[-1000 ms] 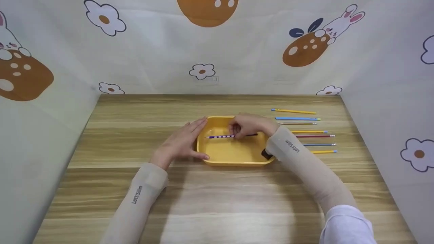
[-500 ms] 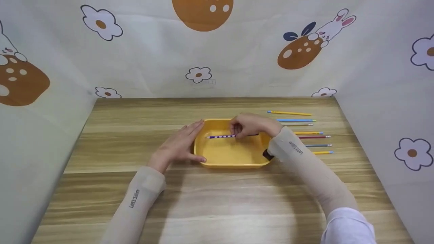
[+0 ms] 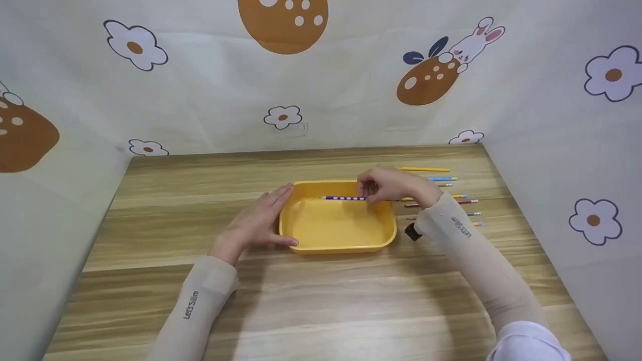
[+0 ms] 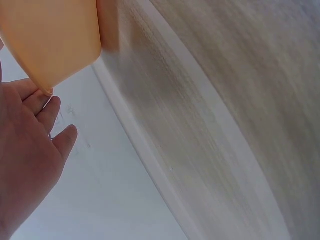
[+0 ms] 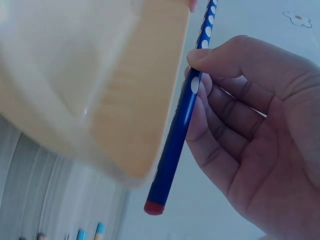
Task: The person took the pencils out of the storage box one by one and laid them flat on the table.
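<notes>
My right hand (image 3: 388, 185) pinches a purple-blue pencil with white dots (image 3: 343, 198) between thumb and fingers. The pencil lies level above the far right part of a yellow plastic tray (image 3: 341, 228), its point toward the left. In the right wrist view, the pencil's red end (image 5: 154, 207) shows below the fingers, close beside the tray wall (image 5: 145, 100). At the tray's left side my left hand (image 3: 256, 218) rests with fingers extended along the rim and the thumb at the front corner. The left wrist view shows its fingertips touching the tray's edge (image 4: 52, 89).
Several pencils lie in a spaced column right of the tray, among them a yellow one (image 3: 426, 169) at the back and a blue one (image 3: 442, 178). My right forearm covers parts of them. Patterned cloth walls (image 3: 215, 90) enclose the wooden table (image 3: 311, 301).
My right hand has moved right relative to the tray, carrying the dotted pencil with it. The left hand stays at the tray's left side. The head view has shifted slightly.
</notes>
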Tool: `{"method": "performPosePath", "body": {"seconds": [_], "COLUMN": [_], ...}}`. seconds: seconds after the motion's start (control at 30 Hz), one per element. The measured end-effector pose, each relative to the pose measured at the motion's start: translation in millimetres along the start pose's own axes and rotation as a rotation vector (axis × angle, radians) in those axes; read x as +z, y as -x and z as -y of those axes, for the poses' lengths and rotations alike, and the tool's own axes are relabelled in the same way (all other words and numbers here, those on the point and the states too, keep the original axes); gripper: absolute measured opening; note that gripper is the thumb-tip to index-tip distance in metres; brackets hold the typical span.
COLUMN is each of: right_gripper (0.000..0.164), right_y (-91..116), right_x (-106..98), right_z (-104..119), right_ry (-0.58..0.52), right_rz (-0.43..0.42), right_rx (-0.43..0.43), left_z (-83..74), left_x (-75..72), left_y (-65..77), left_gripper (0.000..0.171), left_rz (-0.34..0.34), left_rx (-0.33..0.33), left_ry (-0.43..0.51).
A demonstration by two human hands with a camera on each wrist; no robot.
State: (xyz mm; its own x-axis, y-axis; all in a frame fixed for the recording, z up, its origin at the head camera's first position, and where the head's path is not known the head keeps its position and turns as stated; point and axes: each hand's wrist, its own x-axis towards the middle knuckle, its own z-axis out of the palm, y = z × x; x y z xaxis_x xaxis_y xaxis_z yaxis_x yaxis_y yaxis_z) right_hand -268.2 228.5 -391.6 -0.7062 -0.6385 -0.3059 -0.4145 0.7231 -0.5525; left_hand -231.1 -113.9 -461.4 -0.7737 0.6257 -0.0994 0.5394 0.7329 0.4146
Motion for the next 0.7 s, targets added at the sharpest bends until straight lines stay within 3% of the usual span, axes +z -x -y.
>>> {"method": "performPosePath", "body": {"seconds": [0.2,0.7], "right_gripper": [0.011,0.012], "right_y": [23,79], "right_x": [-8,-18], "right_z": [-13,-53], "right_ry": [0.011,0.005], "right_rz": [-0.073,-0.217], "right_rx": [-0.014,0.066], "left_z": [1.5,2.8], "left_x": [0.3,1.5], "left_y": [-0.3,0.2], "left_gripper": [0.128,0.129], "left_rz": [-0.009,-0.012], "left_rx": [0.015,0.033], "left_ry": [-0.005,0.003]}}
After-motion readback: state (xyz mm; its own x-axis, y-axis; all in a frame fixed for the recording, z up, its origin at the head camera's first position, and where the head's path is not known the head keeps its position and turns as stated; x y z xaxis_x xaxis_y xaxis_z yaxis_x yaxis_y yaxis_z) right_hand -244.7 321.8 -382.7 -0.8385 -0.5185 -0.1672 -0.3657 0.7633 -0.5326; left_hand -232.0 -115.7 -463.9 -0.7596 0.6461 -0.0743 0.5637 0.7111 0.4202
